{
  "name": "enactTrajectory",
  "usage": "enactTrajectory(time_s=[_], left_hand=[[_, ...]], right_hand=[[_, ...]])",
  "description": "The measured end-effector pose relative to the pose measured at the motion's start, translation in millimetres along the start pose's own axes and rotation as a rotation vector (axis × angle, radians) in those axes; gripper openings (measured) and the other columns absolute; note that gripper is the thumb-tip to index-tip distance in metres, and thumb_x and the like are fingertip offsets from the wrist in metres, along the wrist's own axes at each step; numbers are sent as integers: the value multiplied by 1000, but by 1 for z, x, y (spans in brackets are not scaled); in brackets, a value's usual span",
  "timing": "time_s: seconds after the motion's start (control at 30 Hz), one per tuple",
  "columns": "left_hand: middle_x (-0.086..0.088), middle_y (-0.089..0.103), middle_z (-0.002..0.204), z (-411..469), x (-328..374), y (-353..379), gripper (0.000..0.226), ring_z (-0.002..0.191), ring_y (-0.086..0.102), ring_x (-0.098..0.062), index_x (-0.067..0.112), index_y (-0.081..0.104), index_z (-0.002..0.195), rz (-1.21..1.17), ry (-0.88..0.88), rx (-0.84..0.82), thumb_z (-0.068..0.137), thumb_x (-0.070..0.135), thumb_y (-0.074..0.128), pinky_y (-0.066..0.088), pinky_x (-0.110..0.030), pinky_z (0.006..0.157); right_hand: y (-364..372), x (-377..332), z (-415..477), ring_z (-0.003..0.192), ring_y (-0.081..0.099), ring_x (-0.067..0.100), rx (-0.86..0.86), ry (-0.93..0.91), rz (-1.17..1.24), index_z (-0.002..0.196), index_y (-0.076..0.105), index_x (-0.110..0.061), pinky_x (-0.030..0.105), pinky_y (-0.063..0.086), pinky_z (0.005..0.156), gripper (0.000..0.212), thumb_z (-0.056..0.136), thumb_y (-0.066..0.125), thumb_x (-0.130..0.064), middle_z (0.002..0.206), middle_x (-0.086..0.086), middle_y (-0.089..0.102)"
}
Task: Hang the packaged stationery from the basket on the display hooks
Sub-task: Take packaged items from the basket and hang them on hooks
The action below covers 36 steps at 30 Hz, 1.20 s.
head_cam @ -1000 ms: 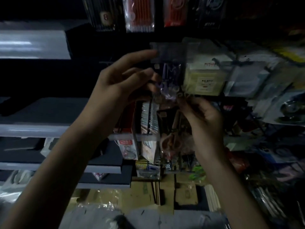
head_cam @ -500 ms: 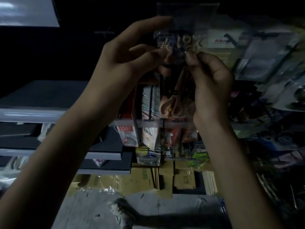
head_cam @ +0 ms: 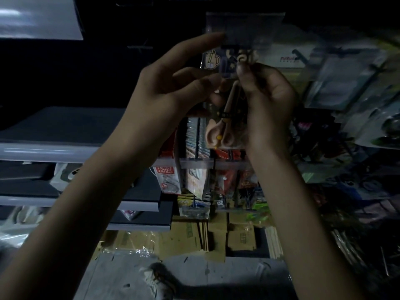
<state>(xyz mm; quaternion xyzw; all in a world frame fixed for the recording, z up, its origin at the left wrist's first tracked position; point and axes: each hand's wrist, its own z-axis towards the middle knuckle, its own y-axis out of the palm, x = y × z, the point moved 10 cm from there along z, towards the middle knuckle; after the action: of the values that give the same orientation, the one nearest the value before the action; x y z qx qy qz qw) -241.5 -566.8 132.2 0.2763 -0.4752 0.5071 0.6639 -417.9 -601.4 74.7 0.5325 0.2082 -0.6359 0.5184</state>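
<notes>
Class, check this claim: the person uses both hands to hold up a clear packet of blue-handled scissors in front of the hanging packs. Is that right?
Not quite. The head view shows that the scissors have peach handles, not blue. The rest stands: the left hand and right hand both hold the clear packet up in front of the hanging packs.

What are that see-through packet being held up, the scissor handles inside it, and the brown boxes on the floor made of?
The packet looks like thin glossy clear plastic film: what hangs behind shows through it. The scissor handles look like smooth peach plastic, though dim light leaves that open. The boxes seem matte brown cardboard, with flat folded panels.
</notes>
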Motion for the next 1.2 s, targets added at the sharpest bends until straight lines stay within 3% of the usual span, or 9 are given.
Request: enactTrajectory(time_s=[0.23,0.33,0.47,0.6,0.7,0.83,1.0,1.2], left_hand=[[-22,71,111,-6,-4,-5,49,104,72,-20,13,50,152,0,55,38,105,3,57,60,-33,91],[-28,68,115,-12,-14,-9,45,107,72,-24,8,53,149,-15,81,89,104,1,57,60,-39,96],[-20,69,120,-19,-44,-13,43,118,68,-29,9,59,143,10,50,153,102,-3,57,56,-45,105],[-9,67,125,-24,-73,-19,44,119,67,-20,14,61,142,86,27,253,100,4,64,58,-45,103],[-6,69,123,-23,-93,-18,43,116,69,-15,20,62,139,42,-19,308,98,9,70,61,-37,96],[-4,77,114,-24,-122,-12,36,110,73,-24,24,71,129,-43,-106,340,97,8,73,61,-46,91],[-9,77,115,-26,-130,-10,33,110,74,-29,21,73,127,-157,-140,363,97,6,71,62,-44,90],[-2,77,116,-29,-124,-8,33,113,73,-23,22,73,125,-121,-107,399,98,3,69,60,-38,91]], right_hand=[[-4,6,1,91,74,19,45,29,-42,96,76,-10,47,60,88,14,93,76,-23,91,3,78],[-5,8,1,86,71,12,52,39,-39,96,76,-7,38,59,81,18,93,76,-25,86,-2,75],[-6,8,1,87,70,5,60,55,-13,89,75,-17,27,55,80,10,93,78,-26,83,-10,75],[-8,7,0,90,71,10,65,77,1,91,75,-19,37,57,85,8,91,79,-26,84,-10,76],[-10,9,0,88,70,8,75,105,46,96,74,-13,34,56,86,9,91,79,-19,84,-10,76],[-12,16,-1,97,73,19,76,147,45,97,76,-15,47,57,94,15,89,81,-27,93,0,78],[-24,10,-16,97,74,11,96,74,-12,111,71,-1,24,58,83,22,91,77,-9,102,4,78],[-40,17,-53,97,70,3,102,-40,-269,130,62,-19,16,54,85,40,93,77,-14,104,-8,73]])
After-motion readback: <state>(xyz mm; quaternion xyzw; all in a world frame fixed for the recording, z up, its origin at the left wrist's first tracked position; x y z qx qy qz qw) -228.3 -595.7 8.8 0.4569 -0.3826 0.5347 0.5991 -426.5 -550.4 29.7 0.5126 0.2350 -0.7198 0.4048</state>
